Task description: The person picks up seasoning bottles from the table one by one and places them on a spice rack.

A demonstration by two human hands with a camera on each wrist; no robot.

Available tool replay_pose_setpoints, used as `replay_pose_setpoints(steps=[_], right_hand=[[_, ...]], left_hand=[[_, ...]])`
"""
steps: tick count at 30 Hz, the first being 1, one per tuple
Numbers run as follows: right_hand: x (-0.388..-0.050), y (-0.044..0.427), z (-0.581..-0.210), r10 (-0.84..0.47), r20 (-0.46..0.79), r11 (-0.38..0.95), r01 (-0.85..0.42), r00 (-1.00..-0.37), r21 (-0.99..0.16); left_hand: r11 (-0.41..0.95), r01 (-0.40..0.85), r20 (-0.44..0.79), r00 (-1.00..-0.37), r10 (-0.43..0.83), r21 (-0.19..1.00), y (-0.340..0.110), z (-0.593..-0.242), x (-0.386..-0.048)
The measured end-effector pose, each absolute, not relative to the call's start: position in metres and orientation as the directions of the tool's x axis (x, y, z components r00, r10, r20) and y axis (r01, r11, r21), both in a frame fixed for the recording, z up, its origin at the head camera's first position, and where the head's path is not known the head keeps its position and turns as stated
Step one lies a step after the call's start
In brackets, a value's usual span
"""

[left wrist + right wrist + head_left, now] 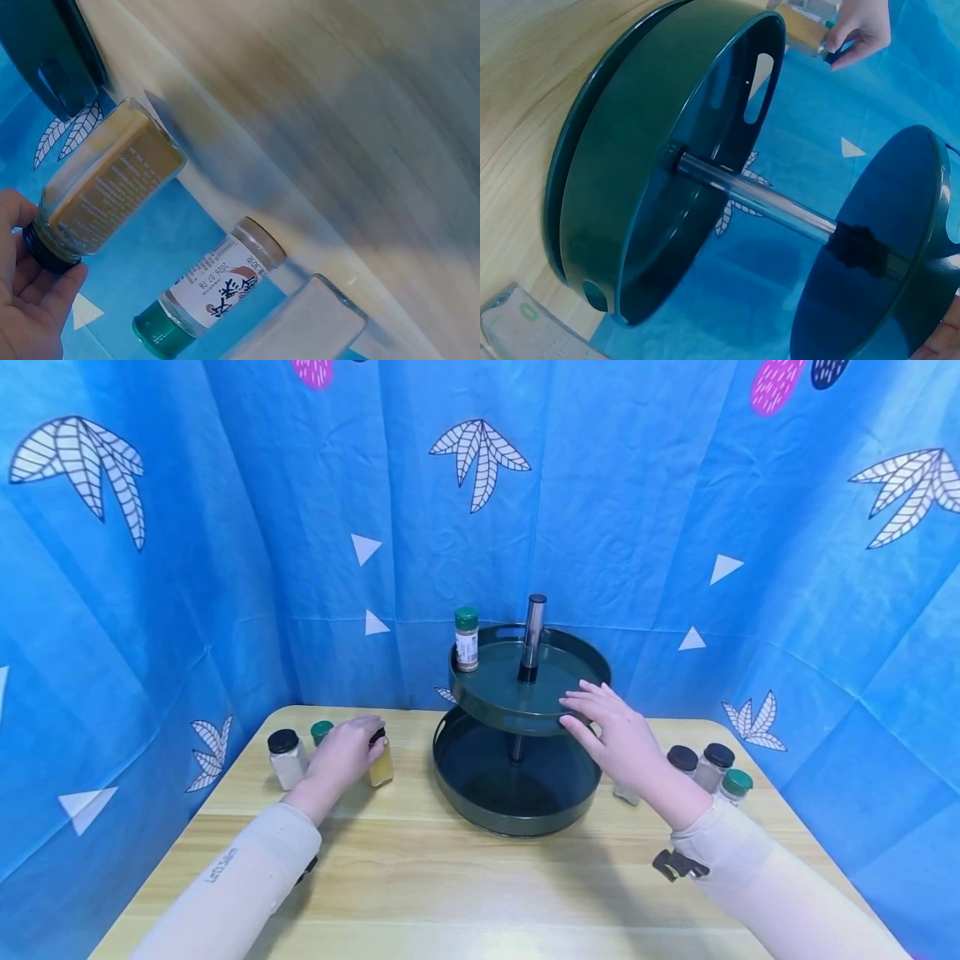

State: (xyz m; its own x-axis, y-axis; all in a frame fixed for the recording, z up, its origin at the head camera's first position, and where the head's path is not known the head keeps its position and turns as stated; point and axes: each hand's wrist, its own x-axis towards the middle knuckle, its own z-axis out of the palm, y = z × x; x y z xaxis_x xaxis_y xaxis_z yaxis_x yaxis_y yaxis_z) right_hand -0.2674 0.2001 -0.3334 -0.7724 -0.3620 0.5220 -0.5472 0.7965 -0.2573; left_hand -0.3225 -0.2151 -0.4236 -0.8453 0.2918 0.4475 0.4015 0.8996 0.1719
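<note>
In the head view, the person's left hand (345, 756) is gripping the black lid of a clear glass jar of yellow contents (381, 768), with the jar hanging below the fingers over the left part of a pale wooden table (420, 893). Just left of that hand, a green-capped shaker (321, 729) and a clear jar of white contents with a black lid (288, 760) are standing. The right hand (618, 739), its fingers loosely extended and spread, is reaching to the near right rim of a dark green round two-tier tray (498, 714). A silvery post (532, 635) is rising from its middle, and a white-labelled shaker with a green cap (466, 641) is standing on the upper tier's left side. Near the right forearm, two black-lidded jars (715, 767) and another green-capped container (735, 785) are standing.

In the left wrist view, thumb and fingers are pinching the lid narrowly; whether the jar's base is touching the table, I cannot tell.

In the right wrist view, the right hand's fingers (941, 334) are showing only partly, beside the upper tier's wall; whether they are touching it is unclear.
</note>
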Motion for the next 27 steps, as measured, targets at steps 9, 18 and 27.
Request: replay_pose_setpoints(steps=[9,18,27], right_hand=[[-0.268,0.199,-0.332,-0.367,0.523,0.796,-0.551,-0.769,-0.251],[-0.267,0.199,-0.331,-0.365,0.509,0.803,-0.540,-0.780,-0.252],[-0.269,0.200,-0.332,-0.372,0.520,0.798,-0.551,-0.769,-0.245]], left_hand=[[0.888,0.427,0.468,-0.828,0.308,0.170,-0.214,-0.416,-0.320],[0.875,0.457,0.469,-0.815,0.340,0.160,-0.208,-0.396,-0.315],[0.873,0.471,0.473,-0.803,0.364,0.127,-0.200,-0.373,-0.317]])
